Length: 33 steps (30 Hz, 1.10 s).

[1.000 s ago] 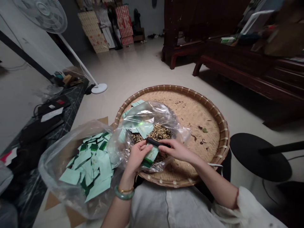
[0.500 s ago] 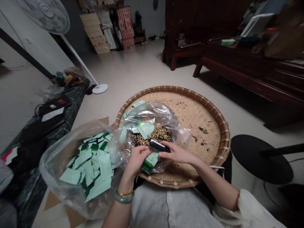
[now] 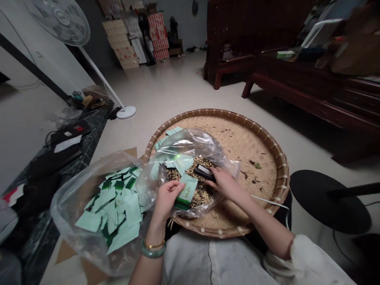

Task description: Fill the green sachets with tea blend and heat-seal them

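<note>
Moved rightward, the tool [image 3: 203, 172] in right fingers [image 3: 219, 175] points lengthwise leftward; left fingers [image 3: 171, 187] pinch a packet [image 3: 187, 192].

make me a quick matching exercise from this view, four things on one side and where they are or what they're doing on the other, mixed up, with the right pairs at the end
1. left hand
2. right hand
3. green bangle
4. grainy mix

A. worn around the left wrist
B. gripping a black device
C. lying loose in the clear bag on the woven tray
D. pinching a green packet

Pairs: 1-D, 2-B, 3-A, 4-C
</note>
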{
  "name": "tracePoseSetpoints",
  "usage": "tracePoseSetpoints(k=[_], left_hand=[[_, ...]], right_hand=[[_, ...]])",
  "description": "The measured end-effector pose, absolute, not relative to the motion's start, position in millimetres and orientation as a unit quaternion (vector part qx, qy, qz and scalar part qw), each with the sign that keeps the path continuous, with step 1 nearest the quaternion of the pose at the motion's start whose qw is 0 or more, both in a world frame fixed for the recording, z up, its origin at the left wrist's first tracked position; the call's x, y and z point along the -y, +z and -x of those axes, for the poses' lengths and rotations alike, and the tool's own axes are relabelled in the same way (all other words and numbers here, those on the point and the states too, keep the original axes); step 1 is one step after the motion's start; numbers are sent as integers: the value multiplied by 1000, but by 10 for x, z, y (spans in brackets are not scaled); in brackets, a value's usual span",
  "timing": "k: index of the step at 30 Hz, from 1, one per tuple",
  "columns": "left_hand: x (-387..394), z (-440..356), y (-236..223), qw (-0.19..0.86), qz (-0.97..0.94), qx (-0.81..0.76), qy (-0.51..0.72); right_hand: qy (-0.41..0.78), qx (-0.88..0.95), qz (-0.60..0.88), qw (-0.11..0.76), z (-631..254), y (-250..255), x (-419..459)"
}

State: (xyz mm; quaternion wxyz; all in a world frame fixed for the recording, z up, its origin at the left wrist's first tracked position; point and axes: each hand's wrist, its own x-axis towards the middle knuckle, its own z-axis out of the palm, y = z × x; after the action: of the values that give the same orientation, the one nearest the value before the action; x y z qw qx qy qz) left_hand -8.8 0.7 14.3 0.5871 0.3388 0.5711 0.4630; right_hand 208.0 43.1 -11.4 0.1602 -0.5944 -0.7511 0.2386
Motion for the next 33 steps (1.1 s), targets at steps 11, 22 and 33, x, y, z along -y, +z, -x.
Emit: tracePoseSetpoints(k=[11, 22, 33], left_hand=[[63, -57, 170, 610, -411, -558, 385], [24, 294, 268, 381, -236, -405, 797], [12, 181, 51, 413, -282, -482, 719]], right_hand=[[391, 706, 442, 391, -1612, 156, -268], [243, 803, 501, 211, -1366, -10, -816], [222, 834, 478, 161, -1234, -118, -987]])
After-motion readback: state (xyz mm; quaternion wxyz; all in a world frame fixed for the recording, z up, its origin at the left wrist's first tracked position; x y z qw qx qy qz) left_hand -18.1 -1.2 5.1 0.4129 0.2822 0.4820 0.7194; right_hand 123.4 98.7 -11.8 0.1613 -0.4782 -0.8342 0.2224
